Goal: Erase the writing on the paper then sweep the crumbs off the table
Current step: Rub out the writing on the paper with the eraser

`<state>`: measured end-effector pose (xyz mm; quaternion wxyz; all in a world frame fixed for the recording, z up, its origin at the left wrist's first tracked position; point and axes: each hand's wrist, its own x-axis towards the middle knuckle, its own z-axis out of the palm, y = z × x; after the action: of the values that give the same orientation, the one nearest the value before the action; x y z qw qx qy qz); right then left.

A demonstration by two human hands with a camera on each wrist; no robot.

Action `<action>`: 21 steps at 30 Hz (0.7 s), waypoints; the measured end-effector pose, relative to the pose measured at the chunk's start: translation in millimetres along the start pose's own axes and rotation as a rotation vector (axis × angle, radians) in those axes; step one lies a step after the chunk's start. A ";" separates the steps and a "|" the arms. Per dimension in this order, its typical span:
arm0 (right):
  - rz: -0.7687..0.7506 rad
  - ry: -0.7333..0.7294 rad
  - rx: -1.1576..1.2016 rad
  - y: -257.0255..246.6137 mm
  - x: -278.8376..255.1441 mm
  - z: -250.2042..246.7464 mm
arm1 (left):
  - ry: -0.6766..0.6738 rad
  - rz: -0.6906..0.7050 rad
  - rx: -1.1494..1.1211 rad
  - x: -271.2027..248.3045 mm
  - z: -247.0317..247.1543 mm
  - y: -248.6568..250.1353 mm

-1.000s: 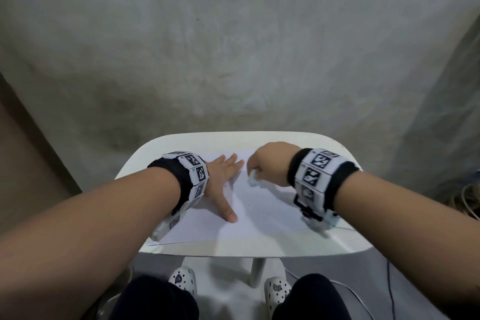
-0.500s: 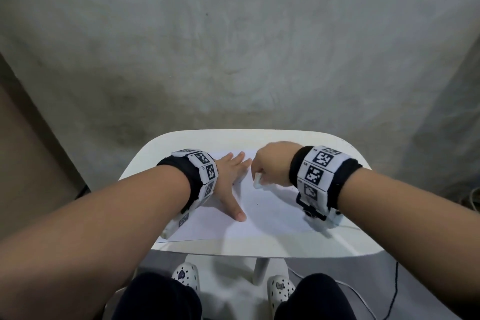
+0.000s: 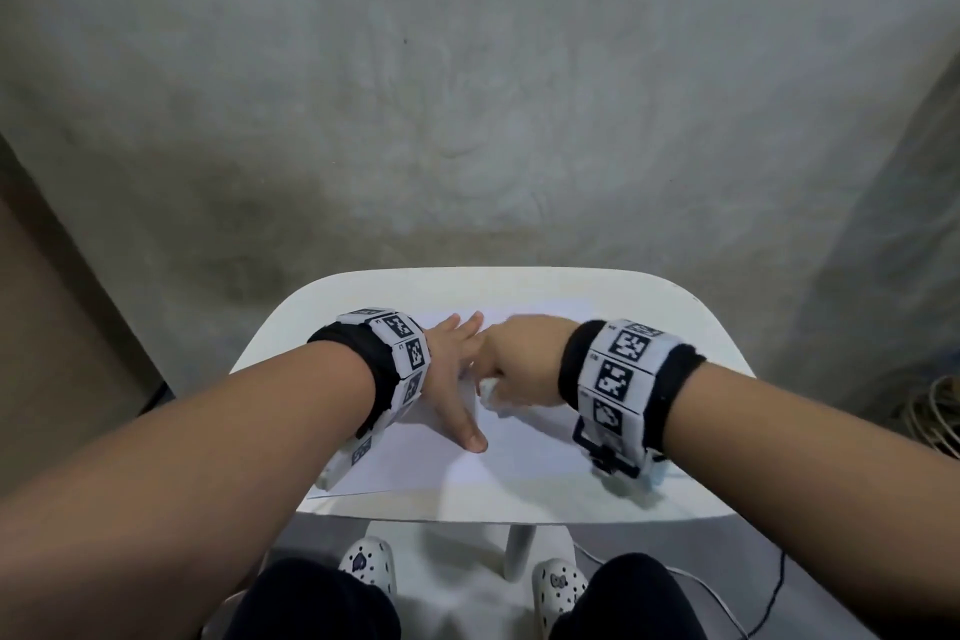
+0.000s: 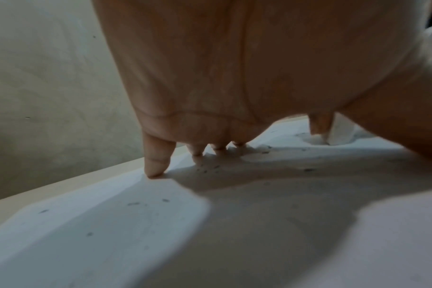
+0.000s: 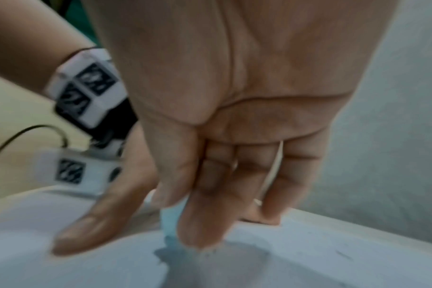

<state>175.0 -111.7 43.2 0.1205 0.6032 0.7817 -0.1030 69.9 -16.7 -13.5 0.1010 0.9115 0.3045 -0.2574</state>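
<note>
A white sheet of paper (image 3: 467,463) lies on the small white table (image 3: 519,286). My left hand (image 3: 457,379) lies flat on the paper's left part with fingers spread, its fingertips (image 4: 155,171) pressing down. My right hand (image 3: 519,353) pinches a small white eraser (image 3: 488,387) between thumb and fingers, its tip touching the paper just right of the left hand. The eraser (image 5: 172,218) shows between the fingers in the right wrist view, and again as a white block (image 4: 340,132) in the left wrist view. Small dark eraser crumbs (image 4: 207,168) lie scattered on the paper.
A grey wall (image 3: 467,94) rises right behind the table. Under the table's near edge are my knees and white shoes (image 3: 558,587), the table leg (image 3: 519,551) and a dark cable (image 3: 769,598) on the floor. Coiled cords (image 3: 935,416) lie at the far right.
The right hand with the eraser has shifted left and toward me on the paper, closer to the left hand. The left hand stays pressed on the sheet.
</note>
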 end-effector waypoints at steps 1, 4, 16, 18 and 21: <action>0.008 -0.027 -0.002 -0.1 -3.5 4.0 | 0.003 -0.004 0.007 -0.2 0.7 -0.5; 0.063 -0.148 -0.014 5.9 -20.5 7.9 | -0.007 -0.019 0.032 -0.6 2.6 -1.4; 0.119 -0.171 0.002 7.4 -29.2 10.5 | 0.001 -0.004 0.014 -5.6 0.8 -0.4; 0.119 -0.241 0.037 16.4 -33.2 7.9 | -0.010 0.000 0.000 -7.1 -0.8 0.4; 0.155 -0.090 0.222 35.3 -28.4 8.4 | 0.020 0.034 -0.040 -10.6 -2.5 2.0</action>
<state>216.6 -131.4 43.6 0.0954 0.6660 0.7105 -0.2062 64.9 -22.8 -5.7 0.1208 0.9168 0.2950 -0.2403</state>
